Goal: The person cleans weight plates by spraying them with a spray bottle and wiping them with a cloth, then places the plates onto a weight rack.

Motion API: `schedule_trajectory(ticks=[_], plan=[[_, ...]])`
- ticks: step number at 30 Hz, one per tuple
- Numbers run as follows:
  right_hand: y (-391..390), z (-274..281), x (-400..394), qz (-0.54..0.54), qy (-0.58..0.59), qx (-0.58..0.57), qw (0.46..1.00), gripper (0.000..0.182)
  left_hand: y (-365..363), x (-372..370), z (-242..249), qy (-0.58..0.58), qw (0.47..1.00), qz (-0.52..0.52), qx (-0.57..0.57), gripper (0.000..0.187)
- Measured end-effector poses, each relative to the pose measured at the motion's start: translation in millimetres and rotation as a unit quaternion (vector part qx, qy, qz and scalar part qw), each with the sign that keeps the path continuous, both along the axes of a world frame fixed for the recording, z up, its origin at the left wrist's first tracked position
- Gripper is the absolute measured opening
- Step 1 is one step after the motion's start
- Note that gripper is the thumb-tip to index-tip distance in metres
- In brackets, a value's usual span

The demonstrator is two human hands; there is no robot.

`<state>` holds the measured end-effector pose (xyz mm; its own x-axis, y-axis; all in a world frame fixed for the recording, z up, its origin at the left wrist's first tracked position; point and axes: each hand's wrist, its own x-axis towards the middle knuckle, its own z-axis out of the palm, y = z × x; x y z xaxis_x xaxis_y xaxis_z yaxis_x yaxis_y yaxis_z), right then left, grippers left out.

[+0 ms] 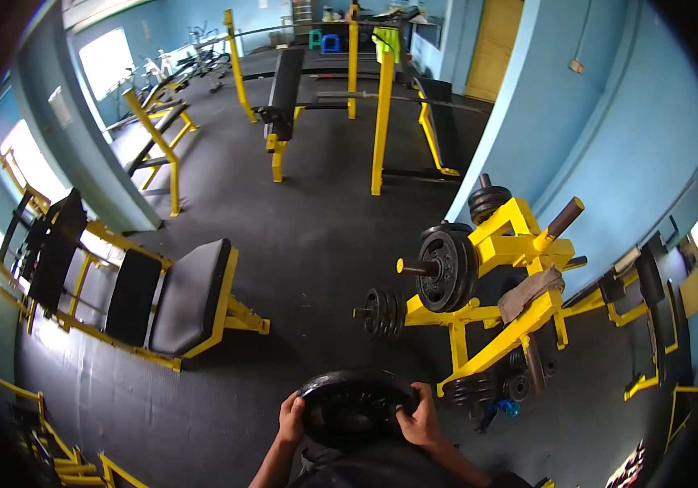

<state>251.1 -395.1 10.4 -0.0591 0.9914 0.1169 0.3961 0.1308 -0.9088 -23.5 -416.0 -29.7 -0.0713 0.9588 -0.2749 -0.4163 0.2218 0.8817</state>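
Note:
I carry a black round weight plate (354, 408) flat in front of me, low in the head view. My left hand (290, 420) grips its left rim and my right hand (419, 420) grips its right rim. Ahead and to the right stands a yellow plate rack (511, 281) with black weight plates (446, 268) hung on its pegs. A grey cloth (532, 293) is draped over one of its bars.
A black padded bench with a yellow frame (186, 297) sits to the left. Yellow bench-press stands (381, 106) with barbells fill the far floor. A blue wall (576, 122) runs along the right. Dark rubber floor (308, 244) lies between.

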Motion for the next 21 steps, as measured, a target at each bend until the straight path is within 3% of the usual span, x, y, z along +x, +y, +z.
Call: schedule_trajectory(ticks=[6,8,15,17,21], plan=[[51.9,-18.9,-10.4,-0.121,0.020,-0.001,0.992,0.049,123.2,-9.7,-7.6,0.023,0.992,-0.121,0.022,0.055],[79.2,-36.5,-9.4,-0.139,0.023,0.040,0.989,0.048,163.6,-6.8,-9.9,0.044,0.988,-0.149,0.026,0.056],[164.6,-41.3,-7.4,-0.211,0.058,0.011,0.976,0.053,300.2,13.9,8.9,0.114,0.965,-0.232,0.038,0.054],[178.8,-42.7,-10.4,-0.247,0.162,-0.020,0.955,0.054,331.3,18.1,6.7,0.136,0.953,-0.267,0.044,0.052],[197.2,-47.5,-21.3,-0.328,0.087,-0.020,0.940,0.054,392.7,40.4,1.1,0.171,0.937,-0.302,0.053,0.050]])
